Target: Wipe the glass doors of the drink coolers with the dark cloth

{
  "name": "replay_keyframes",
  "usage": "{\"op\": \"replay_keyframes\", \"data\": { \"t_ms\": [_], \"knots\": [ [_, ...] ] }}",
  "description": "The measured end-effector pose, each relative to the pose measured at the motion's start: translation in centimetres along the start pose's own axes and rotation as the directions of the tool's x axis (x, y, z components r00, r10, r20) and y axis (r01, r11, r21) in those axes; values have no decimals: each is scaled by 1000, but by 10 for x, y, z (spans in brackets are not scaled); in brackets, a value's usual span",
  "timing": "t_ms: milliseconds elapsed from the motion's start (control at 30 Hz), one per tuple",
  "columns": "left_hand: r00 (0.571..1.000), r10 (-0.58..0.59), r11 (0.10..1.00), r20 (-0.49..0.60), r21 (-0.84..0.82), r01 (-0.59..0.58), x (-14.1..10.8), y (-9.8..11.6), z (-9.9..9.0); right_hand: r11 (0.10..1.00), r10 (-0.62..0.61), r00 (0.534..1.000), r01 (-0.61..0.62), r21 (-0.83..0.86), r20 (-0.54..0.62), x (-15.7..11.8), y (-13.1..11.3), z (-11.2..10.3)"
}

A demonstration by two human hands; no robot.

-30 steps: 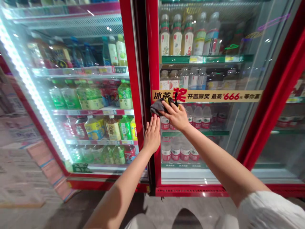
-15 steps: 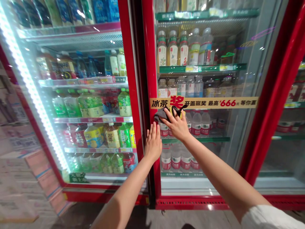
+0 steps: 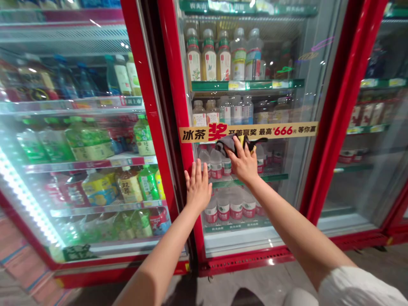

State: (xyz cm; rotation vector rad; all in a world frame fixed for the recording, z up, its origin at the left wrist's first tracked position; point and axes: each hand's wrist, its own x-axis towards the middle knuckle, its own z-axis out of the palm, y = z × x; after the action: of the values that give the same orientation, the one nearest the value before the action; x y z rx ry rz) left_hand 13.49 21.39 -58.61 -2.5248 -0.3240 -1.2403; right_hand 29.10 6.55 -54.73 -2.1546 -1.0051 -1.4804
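Observation:
My right hand [image 3: 244, 161] presses a dark grey cloth [image 3: 225, 145] with black and yellow parts against the glass door [image 3: 296, 157] of a red-framed drinks cooler. The cloth overlaps the lower edge of a beige strip with printed characters [image 3: 306, 129], near its large red character. My left hand [image 3: 198, 187] lies with fingers stretched out at the red left frame [image 3: 174, 63] of that door, holding nothing. Behind the glass, water bottles with red labels [image 3: 236, 210] stand on the lower shelves.
To the left stands another lit cooler with a red frame [image 3: 140, 76] and shelves of green tea bottles [image 3: 86, 140]. A further cooler door [image 3: 347, 187] is on the right. Pinkish boxes [image 3: 25, 263] are stacked at the lower left, on a grey floor [image 3: 219, 293].
My right hand has slid the cloth rightward along the strip. The fingers of my left hand are spread wider. The view has turned to the right.

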Motion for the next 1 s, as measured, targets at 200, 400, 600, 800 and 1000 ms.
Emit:
{"op": "replay_keyframes", "data": {
  "t_ms": [200,400,600,800,1000],
  "knots": [
    [999,52,998,-7,-29,-52,4,6,6,993,113,993,-112,-26,39,-43,-1,7],
    [996,85,996,21,-12,-85,14,22,12,999,39,999,-39,-23,-11,-9,41,0],
    [995,70,998,70,-2,-70,17,31,12,927,373,928,-373,-27,-15,-70,48,20],
    [997,57,998,61,-16,-57,18,33,13,999,30,999,-31,32,36,-53,35,20],
    [998,33,999,51,-5,-33,18,42,23,913,409,908,-405,59,-95,-38,89,20]
  ]
}}
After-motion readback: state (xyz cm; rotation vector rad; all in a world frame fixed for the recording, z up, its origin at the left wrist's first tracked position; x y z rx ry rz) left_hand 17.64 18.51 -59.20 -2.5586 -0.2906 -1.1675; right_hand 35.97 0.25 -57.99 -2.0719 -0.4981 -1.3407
